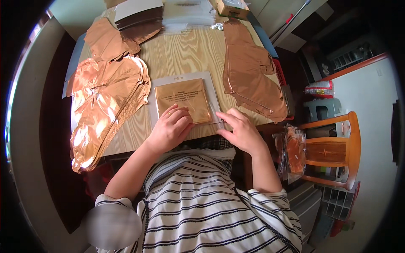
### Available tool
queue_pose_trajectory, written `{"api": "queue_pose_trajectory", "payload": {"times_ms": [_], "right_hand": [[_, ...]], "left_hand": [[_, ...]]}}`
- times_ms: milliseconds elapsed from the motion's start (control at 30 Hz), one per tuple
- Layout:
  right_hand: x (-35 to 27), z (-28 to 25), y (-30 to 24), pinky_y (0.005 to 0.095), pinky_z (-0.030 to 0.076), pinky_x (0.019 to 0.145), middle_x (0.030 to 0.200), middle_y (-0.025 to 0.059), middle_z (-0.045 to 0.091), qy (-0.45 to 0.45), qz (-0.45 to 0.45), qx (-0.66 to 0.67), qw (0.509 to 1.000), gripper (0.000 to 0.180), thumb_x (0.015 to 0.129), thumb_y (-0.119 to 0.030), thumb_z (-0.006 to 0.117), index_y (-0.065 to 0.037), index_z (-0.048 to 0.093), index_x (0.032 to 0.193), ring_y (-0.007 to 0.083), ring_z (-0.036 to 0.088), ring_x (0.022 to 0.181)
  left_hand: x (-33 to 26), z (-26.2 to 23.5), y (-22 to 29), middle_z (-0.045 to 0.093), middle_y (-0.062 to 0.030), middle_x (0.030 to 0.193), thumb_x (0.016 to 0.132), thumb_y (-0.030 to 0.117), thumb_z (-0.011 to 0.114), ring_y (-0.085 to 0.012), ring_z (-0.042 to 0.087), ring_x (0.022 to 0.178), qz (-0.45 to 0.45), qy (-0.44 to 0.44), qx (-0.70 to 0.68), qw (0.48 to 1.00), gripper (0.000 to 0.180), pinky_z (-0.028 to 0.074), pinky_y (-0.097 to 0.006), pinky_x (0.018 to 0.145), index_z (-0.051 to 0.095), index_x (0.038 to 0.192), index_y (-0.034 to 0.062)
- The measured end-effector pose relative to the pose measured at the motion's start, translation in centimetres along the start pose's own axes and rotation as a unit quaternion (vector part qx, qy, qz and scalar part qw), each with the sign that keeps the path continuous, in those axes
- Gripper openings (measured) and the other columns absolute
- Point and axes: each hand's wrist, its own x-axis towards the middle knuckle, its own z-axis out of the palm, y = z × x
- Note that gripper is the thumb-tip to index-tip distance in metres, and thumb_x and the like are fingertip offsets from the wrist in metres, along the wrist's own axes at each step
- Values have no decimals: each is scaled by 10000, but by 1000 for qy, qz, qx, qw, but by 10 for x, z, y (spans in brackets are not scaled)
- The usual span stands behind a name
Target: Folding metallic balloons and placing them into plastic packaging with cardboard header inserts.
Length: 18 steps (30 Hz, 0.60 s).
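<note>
A clear plastic bag (213,99) with a hang-hole header lies on the table in front of me. Inside it is a folded rose-gold foil sheet (185,99), with dark print on the upper part. My left hand (172,128) rests on the bag's near edge, its fingers curled together over the foil; the thumb is mostly hidden. At the bag's near right corner is my right hand (240,130). Its forefinger and thumb are apart, with the tips at the bag's clear edge.
Flat rose-gold foil balloons lie piled at left (107,97) and right (249,71), some overhanging the table (181,50). At the back are a white-topped stack (139,12), clear bags (187,14), small white rolls (217,26) and a cardboard box (233,9). A wooden chair (329,152) stands right.
</note>
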Motion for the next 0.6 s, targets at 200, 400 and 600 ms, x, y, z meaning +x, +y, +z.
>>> {"api": "queue_pose_trajectory", "payload": {"times_ms": [200, 400, 600], "right_hand": [[14, 22, 27, 417, 465, 733, 891, 55, 586, 110, -118, -140, 977, 256, 786, -161, 823, -94, 681, 988, 267, 609, 823], [0, 25, 22, 396, 471, 778, 925, 42, 602, 147, -117, -101, 977, 276, 745, -136, 838, -93, 684, 970, 253, 607, 850], [-21, 14, 21, 401, 482, 830, 1008, 47, 602, 107, -129, -112, 979, 306, 718, -100, 838, -86, 702, 993, 260, 592, 919]], "left_hand": [[2, -1, -3, 666, -76, 1014, 817, 85, 787, -298, 667, 1113, 10, -18, 0, 1000, 198, 495, -489, 1043, 642, 951, 72], [4, -2, -7, 655, -77, 993, 798, 86, 793, -309, 664, 1099, 17, -27, 6, 999, 209, 500, -484, 1031, 644, 944, 71], [13, -3, 10, 630, -86, 1103, 781, 96, 771, -333, 585, 1187, 0, -54, 21, 998, 242, 430, -514, 1089, 682, 1005, 78]]}}
